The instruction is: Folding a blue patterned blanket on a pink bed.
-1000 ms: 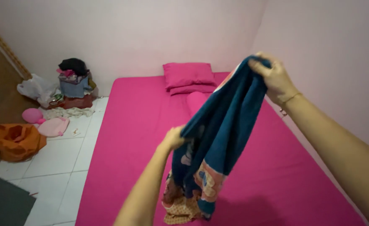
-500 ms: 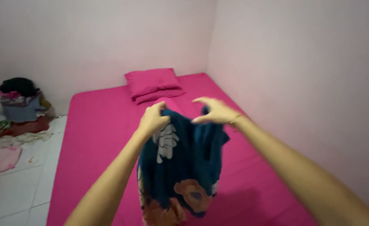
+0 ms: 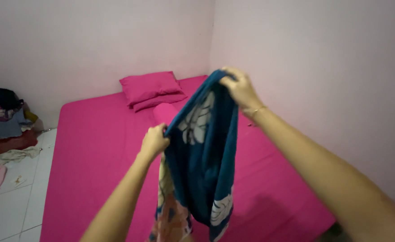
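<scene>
Head view | left hand (image 3: 154, 141) and right hand (image 3: 238, 88) each pinch the blue floral cloth's (image 3: 205, 148) top edge, hanging above pink mattress (image 3: 94, 148) | I'd best spread corners apart, taut.

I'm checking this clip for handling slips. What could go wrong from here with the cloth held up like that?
The left hand pinches only a small bit of the blue cloth's edge, so it might slip free. The right hand holds its end much higher, so the cloth hangs bunched and twisted and may not open flat. Its low end dangles over the pink bed, where it could drag.
</scene>
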